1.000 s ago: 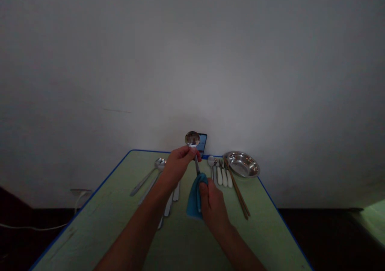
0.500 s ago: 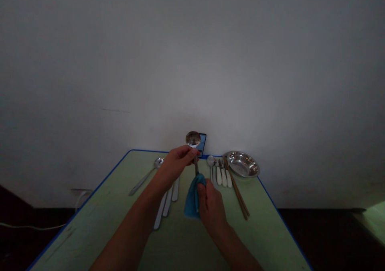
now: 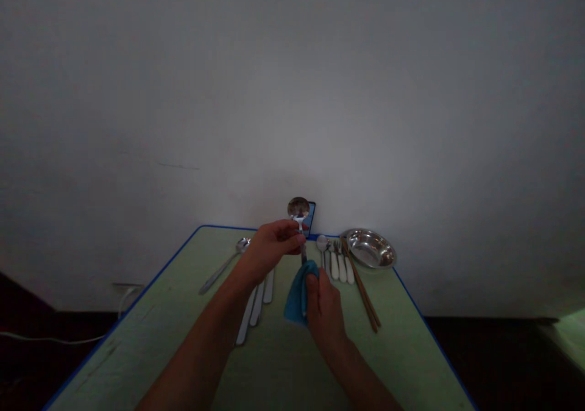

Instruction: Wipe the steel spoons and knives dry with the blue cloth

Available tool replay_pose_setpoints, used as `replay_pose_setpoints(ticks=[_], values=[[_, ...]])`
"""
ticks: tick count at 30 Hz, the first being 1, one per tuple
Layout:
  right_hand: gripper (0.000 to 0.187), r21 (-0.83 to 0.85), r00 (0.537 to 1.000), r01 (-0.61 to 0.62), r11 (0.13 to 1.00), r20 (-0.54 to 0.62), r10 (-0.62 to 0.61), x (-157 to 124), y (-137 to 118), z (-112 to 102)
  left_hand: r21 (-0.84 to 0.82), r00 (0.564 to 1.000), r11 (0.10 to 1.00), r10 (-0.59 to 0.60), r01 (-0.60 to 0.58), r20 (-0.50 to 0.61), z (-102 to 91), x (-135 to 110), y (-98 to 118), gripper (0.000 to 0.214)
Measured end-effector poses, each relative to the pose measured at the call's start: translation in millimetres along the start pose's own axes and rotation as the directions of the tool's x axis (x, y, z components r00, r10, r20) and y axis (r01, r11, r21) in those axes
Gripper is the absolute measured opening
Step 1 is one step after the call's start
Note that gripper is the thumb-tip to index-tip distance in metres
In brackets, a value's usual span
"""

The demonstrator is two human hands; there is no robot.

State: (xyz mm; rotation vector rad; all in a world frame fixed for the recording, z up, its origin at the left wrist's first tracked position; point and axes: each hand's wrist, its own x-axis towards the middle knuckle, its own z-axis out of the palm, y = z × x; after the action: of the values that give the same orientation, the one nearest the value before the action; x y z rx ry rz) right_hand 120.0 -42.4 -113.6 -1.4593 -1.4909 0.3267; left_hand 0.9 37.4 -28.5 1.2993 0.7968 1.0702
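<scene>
A shiny metal ladle (image 3: 298,207) is held up above the table, bowl end away from me. My left hand (image 3: 274,245) pinches its handle just below the bowl. Lower down, my right hand (image 3: 323,306) is closed on a blue cloth (image 3: 297,295) that wraps around the handle; the handle's end is hidden in it. Left of my left hand lies a metal spoon (image 3: 219,272), and several flat metal handles (image 3: 256,304) stick out from beneath my left forearm. To the right of the ladle, a small spoon (image 3: 322,243) and white-handled forks (image 3: 342,268) lie in a row.
Wooden chopsticks (image 3: 365,295) lie right of the forks, beside a round metal bowl (image 3: 371,249) at the back right corner. A phone (image 3: 310,217) leans on the wall behind the ladle. The green table (image 3: 292,368) has a blue edge. A white cable (image 3: 55,340) hangs at left.
The ladle, both hands and the cloth have shifted slightly right, and the ladle's bowl has turned a little. Both hands keep their hold.
</scene>
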Motion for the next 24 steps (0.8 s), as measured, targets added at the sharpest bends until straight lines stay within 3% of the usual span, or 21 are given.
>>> replay_pose_setpoints(ticks=[11, 16, 24], values=[[0.030, 0.137, 0.987, -0.042, 0.990, -0.151, 0.063, 1, 9, -3, -0.129, 0.986, 0.990, 0.036, -0.058, -0.161, 11.3, 3, -5, 0.027], [0.030, 0.209, 0.974, -0.057, 0.976, -0.204, 0.100, 0, 10, -5, -0.191, 0.976, 0.978, 0.046, -0.087, -0.212, 2.7, 4, -1, 0.028], [0.032, 0.301, 0.944, -0.068, 0.951, -0.288, 0.159, 3, 11, -11, -0.108, 0.981, 0.994, -0.023, 0.002, -0.194, -3.5, 9, -8, 0.030]])
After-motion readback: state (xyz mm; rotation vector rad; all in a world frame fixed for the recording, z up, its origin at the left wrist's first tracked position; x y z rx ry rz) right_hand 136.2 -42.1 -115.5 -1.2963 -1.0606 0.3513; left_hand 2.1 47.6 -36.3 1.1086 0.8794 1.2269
